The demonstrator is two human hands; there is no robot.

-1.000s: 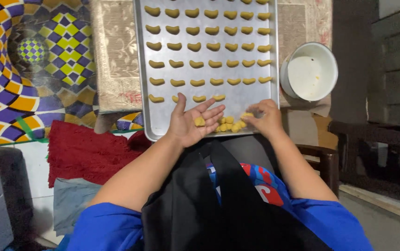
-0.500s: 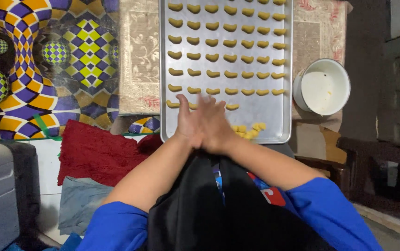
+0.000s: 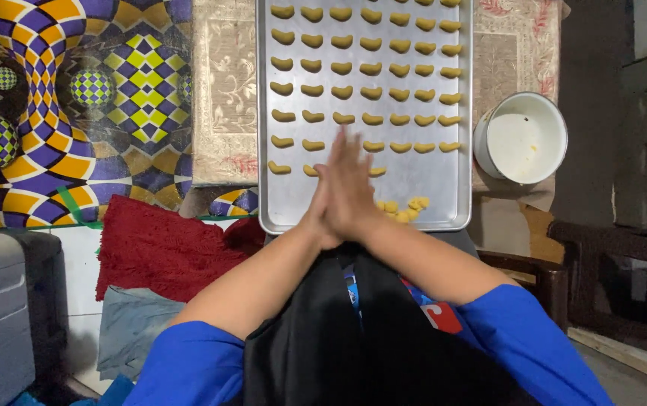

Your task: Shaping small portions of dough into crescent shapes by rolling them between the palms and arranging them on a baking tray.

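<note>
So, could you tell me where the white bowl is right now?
In the head view the white bowl sits at the right, just beyond the right edge of the metal baking tray, apart from the pressed-together hands.

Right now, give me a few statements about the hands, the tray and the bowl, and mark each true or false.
1. The left hand and right hand are pressed palm to palm over the baking tray. True.
2. The tray is bare. False: rows of curved yellow dough pieces lie on it.
3. A white bowl sits to the right of the tray. True.
4. The loose dough lumps lie in the bowl. False: they lie on the tray near its front edge.
5. A red cloth lies left of the arms. True.
</note>
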